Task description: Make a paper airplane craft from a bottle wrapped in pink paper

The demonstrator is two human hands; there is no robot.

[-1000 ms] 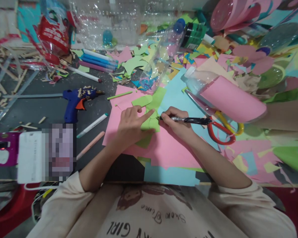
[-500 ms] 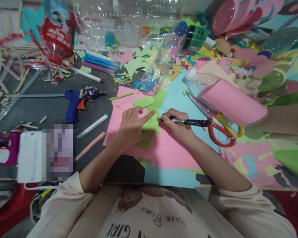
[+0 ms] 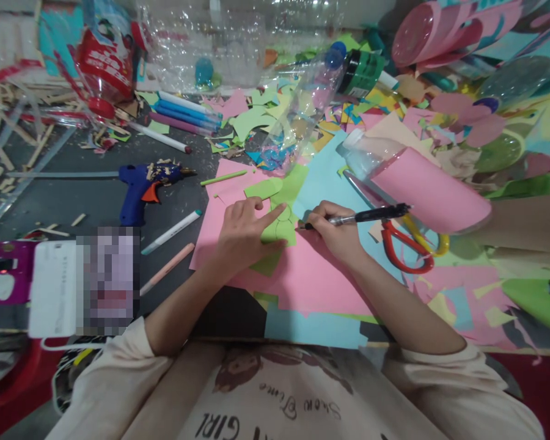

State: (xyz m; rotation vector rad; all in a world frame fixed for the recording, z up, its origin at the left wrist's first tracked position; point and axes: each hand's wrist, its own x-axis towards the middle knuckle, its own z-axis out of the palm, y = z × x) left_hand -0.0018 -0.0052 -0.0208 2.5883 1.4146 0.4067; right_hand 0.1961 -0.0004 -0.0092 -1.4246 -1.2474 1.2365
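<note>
My left hand presses on a green paper piece, its index finger and thumb spread apart. Rounded pen lines show on the green paper between those fingers. My right hand pinches a black pen whose tip points left, just right of the green piece. Beneath both lies a sheet of pink paper. A rounded green strip and a rolled green stick rest above my left hand.
At left lie a blue glue gun, a teal marker and a peach marker. Scissors and a pink-wrapped bottle sit at right. Paper scraps and a red-labelled bottle are at the back.
My right hand has drawn slightly right with the pen, whose tip has come off the green piece's edge. The pen's back end has swung up. My left hand stays in place.
</note>
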